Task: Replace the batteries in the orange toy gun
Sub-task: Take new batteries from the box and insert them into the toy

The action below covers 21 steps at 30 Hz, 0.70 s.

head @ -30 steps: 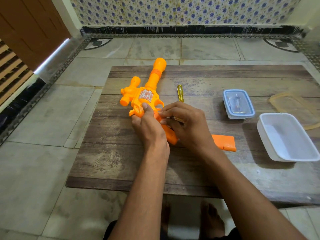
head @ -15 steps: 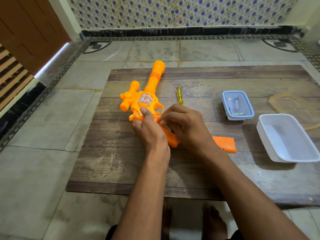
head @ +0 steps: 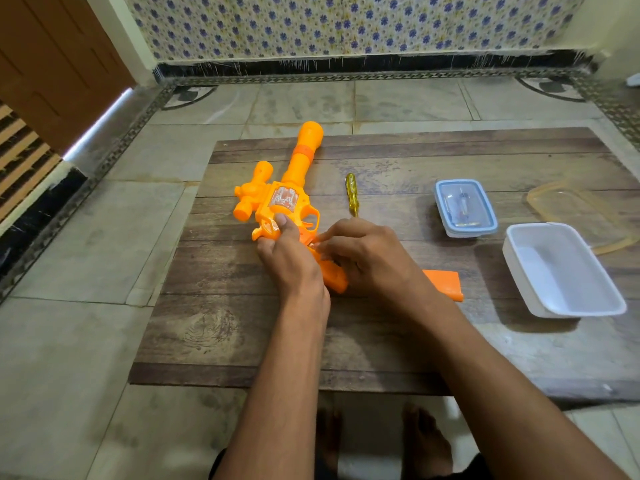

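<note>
Head view, looking down on a low, dark brown wooden plank surface (head: 242, 341) that stands on a grey tiled floor (head: 69, 358). The orange plastic toy gun (head: 277, 202) lies flat on the far left part of this surface, its long barrel pointing away from the person and reaching past the far edge, its grip toward the person.

The left hand (head: 291, 261) holds the gun at the rear of its body: the thumb lies on the top face just behind the clear window panel, and the remaining fingers curl round the left side. The right hand (head: 367, 258) lies over the grip, just right of the left hand, its fingers (head: 329, 237) bent and drawn together at a small bright metallic spot on the grip; whether they pinch anything cannot be told, as the hand hides the contact.

A flat orange plastic cover piece (head: 446, 284) lies on the surface just right of the gun's grip, partly hidden by the right wrist. A screwdriver with a clear yellow handle (head: 352, 194) lies just right of the gun's trigger guard. Well to the right of the gun sit a small clear rectangular box with a blue-rimmed lid (head: 465, 207), a white rectangular plastic tub (head: 561, 271) and a translucent yellowish lid (head: 581, 213).
</note>
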### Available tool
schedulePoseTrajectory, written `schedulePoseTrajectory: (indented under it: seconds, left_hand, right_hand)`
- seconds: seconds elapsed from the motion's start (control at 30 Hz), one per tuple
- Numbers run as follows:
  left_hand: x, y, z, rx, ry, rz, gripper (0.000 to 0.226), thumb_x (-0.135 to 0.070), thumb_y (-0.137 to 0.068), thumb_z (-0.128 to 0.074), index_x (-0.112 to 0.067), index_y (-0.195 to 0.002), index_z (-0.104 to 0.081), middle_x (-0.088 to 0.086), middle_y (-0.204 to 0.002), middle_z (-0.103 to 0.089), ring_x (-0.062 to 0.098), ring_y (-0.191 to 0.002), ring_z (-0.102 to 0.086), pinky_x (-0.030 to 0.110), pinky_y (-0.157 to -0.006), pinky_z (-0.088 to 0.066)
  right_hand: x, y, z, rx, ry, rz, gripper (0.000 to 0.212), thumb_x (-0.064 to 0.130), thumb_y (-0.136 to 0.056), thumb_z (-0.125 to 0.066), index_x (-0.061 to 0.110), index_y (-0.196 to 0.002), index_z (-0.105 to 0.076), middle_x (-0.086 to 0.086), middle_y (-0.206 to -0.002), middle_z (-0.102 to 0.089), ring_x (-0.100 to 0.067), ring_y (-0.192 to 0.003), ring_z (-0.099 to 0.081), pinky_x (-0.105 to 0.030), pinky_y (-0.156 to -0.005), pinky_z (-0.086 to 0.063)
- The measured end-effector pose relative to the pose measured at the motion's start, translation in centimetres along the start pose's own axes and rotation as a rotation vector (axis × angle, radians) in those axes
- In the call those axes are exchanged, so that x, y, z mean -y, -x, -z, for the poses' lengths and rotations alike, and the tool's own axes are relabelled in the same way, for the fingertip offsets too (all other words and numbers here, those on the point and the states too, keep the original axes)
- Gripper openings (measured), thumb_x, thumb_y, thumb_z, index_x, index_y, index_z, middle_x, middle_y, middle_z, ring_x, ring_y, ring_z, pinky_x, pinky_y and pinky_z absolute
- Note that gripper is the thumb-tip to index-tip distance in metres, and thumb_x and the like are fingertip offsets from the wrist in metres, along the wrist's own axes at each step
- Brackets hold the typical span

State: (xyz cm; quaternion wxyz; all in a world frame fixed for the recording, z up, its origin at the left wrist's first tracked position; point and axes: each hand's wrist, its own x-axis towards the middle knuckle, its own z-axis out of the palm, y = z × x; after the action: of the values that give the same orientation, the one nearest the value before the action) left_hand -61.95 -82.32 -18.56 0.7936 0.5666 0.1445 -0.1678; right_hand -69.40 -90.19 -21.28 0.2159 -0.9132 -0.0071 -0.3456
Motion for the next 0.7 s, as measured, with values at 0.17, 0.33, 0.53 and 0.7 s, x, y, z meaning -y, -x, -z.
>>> schedulePoseTrajectory:
  seconds: [0.17,0.33,0.53,0.7]
  left_hand:
    - [0.0,0.0,0.0,-0.024,-0.041,-0.004,0.030,-0.027,-0.106,-0.053,-0.007,-0.127,-0.058,0.011,-0.112,-0.069,0.023,-0.091,-0.069,0.036,-0.074,-0.058]
    - [-0.2,0.4,0.0,-0.040,-0.092,0.007,0.023,-0.034,-0.105,-0.054,-0.014,-0.116,-0.058,0.014,-0.115,-0.070,0.032,-0.105,-0.069,0.054,-0.097,-0.055]
    - [-0.6,0.9,0.0,-0.052,-0.114,0.027,0.029,-0.033,-0.106,-0.053,-0.010,-0.124,-0.055,0.008,-0.113,-0.064,0.027,-0.104,-0.064,0.041,-0.089,-0.052]
    - [-0.7,1.3,-0.1,-0.049,-0.125,0.050,0.024,-0.036,-0.106,-0.051,-0.016,-0.119,-0.052,0.008,-0.116,-0.064,0.027,-0.106,-0.064,0.045,-0.094,-0.053]
  right_hand:
    - [0.8,0.3,0.0,-0.057,0.042,-0.057,0.016,0.008,-0.086,-0.062,0.001,-0.091,-0.075,-0.017,-0.094,-0.072,-0.037,-0.080,-0.071,-0.045,-0.062,-0.059]
    - [2.5,-1.4,0.6,-0.316,-0.036,-0.289,0.017,0.014,-0.098,-0.060,0.000,-0.093,-0.068,-0.007,-0.081,-0.069,-0.015,-0.069,-0.061,-0.032,-0.062,-0.049]
    - [2.5,-1.6,1.8,-0.305,-0.558,-0.573,0.034,0.013,-0.097,-0.040,0.002,-0.103,-0.071,0.007,-0.061,-0.042,-0.006,-0.058,-0.040,-0.029,-0.057,-0.033]
    - [2.4,-1.1,2.6,-0.113,-0.521,-0.522,0.025,0.011,-0.098,-0.045,0.009,-0.121,-0.055,0.001,-0.072,-0.064,-0.008,-0.067,-0.056,-0.021,-0.064,-0.039]
